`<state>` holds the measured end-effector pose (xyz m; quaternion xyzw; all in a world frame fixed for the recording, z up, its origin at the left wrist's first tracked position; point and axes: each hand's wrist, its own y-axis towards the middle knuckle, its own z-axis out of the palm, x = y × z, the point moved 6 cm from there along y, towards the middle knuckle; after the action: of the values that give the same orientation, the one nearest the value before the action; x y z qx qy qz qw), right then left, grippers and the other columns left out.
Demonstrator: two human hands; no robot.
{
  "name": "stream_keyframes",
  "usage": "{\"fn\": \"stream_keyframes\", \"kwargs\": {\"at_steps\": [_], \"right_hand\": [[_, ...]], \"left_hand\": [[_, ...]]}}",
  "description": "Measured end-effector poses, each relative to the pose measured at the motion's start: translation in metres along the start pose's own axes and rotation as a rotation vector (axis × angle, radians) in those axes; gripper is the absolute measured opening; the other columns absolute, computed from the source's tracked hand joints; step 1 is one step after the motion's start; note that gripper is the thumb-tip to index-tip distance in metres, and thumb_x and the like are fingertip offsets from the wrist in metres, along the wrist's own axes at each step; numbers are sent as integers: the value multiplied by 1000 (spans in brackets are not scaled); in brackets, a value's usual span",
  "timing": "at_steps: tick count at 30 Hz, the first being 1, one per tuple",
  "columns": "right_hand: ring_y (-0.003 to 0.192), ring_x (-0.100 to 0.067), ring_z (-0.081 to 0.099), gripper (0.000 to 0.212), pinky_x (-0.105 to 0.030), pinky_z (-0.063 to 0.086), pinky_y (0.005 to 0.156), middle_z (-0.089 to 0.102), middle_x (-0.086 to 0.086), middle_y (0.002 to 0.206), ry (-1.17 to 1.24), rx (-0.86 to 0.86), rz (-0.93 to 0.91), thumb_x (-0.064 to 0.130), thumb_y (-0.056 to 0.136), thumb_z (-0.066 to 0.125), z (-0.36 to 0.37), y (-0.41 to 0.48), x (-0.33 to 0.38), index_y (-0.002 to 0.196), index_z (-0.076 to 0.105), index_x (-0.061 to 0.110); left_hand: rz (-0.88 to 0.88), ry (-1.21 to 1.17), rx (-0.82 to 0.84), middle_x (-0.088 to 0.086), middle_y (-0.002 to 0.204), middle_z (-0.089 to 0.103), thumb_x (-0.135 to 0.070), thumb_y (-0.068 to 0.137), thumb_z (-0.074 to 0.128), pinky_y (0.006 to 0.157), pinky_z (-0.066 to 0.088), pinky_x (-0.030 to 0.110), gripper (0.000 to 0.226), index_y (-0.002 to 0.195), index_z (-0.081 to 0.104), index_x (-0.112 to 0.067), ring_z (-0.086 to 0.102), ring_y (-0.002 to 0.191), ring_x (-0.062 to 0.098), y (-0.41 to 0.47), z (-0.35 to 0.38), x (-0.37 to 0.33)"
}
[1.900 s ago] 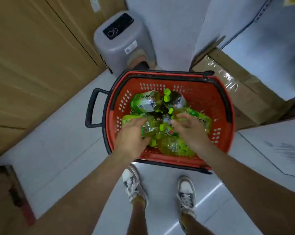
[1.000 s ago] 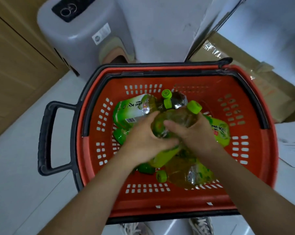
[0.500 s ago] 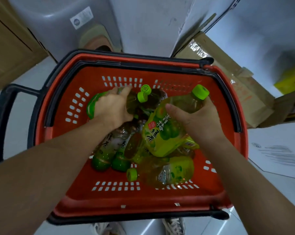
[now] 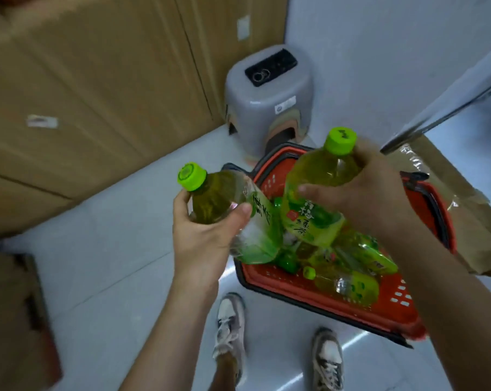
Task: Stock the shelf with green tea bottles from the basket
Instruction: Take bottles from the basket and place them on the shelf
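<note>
Head cam: my left hand (image 4: 202,235) gripped one green tea bottle (image 4: 227,201) round its shoulder, thumb across the front and fingers curled behind, with its green cap (image 4: 190,176) pointing up-left. My right hand (image 4: 371,193) wrapped a second bottle (image 4: 317,187) from the right, thumb over the label, with its own cap (image 4: 340,141) on top. I held both above the red basket (image 4: 295,283): the first over its left edge, the second over its far part. Their labels sat very close; I couldn't tell if they touched. The spare bottles (image 4: 348,266) lay heaped on their sides in the basket, mostly toward its near right corner. The basket sat on the tiled floor (image 4: 111,249), with a grey stool (image 4: 266,100) just past its far edge and a taped cardboard box (image 4: 447,210) along its right side. My shoes (image 4: 228,323) stood by its near edge.
</note>
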<state>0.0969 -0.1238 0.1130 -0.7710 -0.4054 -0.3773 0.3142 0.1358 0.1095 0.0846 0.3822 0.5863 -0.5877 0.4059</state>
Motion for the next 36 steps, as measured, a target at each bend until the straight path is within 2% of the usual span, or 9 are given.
{"fn": "stream_keyframes", "kwargs": {"at_steps": [4, 8, 13, 18, 22, 27, 29, 32, 36], "right_hand": [[93, -12, 68, 72, -40, 55, 87, 72, 8, 98, 20, 170, -118, 52, 46, 86, 60, -6, 92, 109, 63, 25], [97, -13, 65, 78, -39, 55, 87, 66, 9, 105, 58, 253, -149, 53, 41, 89, 151, -8, 165, 108, 48, 50], [85, 2, 61, 72, -9, 49, 72, 64, 12, 98, 218, 169, -118, 27, 49, 93, 265, -1, 249, 107, 52, 29], [93, -16, 68, 69, -35, 56, 85, 68, -2, 106, 371, 88, -87, 25, 51, 93, 354, 26, 313, 108, 55, 23], [95, -16, 67, 75, -44, 54, 91, 69, 3, 104, 414, 40, -89, 38, 46, 92, 406, 67, 360, 110, 56, 23], [103, -19, 64, 87, -43, 52, 94, 67, 5, 110, 387, 15, -154, 59, 31, 83, 455, 131, 419, 109, 52, 36], [103, -20, 65, 89, -44, 52, 93, 68, 4, 110, 381, 4, -195, 59, 31, 84, 473, 156, 438, 112, 54, 32], [107, -19, 62, 90, -43, 51, 95, 65, 4, 115, 321, -4, -270, 51, 44, 89, 498, 187, 469, 124, 54, 27], [124, -23, 49, 95, -42, 43, 105, 55, -2, 132, 231, 11, -361, 42, 55, 89, 531, 219, 494, 136, 43, 24]], "left_hand": [[91, 30, -120, -10, 85, 75, -18, 55, 82, 65, 54, 22, 55, 107, 63, -18, 71, 77, 10, -5, -90, -57], [131, 50, -202, -3, 88, 75, -11, 58, 87, 64, 53, 21, 49, 102, 68, -18, 71, 81, 15, 20, -189, -95], [169, 102, -264, -1, 89, 75, -7, 58, 87, 64, 53, 21, 51, 105, 69, -16, 70, 78, 11, 69, -309, -140], [186, 117, -334, -1, 86, 75, -18, 51, 88, 76, 58, 42, 55, 102, 68, -21, 71, 82, 21, 125, -398, -175], [257, 127, -354, 1, 94, 75, -19, 52, 86, 85, 55, 50, 61, 109, 65, -24, 71, 88, 22, 180, -438, -208], [338, 126, -347, -2, 104, 72, -9, 61, 86, 85, 56, 39, 63, 116, 60, -28, 69, 95, 17, 262, -462, -255], [369, 167, -344, -3, 111, 68, -7, 62, 85, 86, 53, 31, 72, 125, 55, -25, 66, 101, 15, 300, -468, -272], [412, 235, -332, 0, 121, 62, -6, 60, 86, 95, 49, 32, 82, 130, 48, -23, 59, 109, 16, 356, -470, -296], [415, 311, -297, 0, 109, 65, -2, 62, 84, 92, 52, 34, 66, 115, 52, -25, 63, 100, 17, 418, -469, -315]]}}
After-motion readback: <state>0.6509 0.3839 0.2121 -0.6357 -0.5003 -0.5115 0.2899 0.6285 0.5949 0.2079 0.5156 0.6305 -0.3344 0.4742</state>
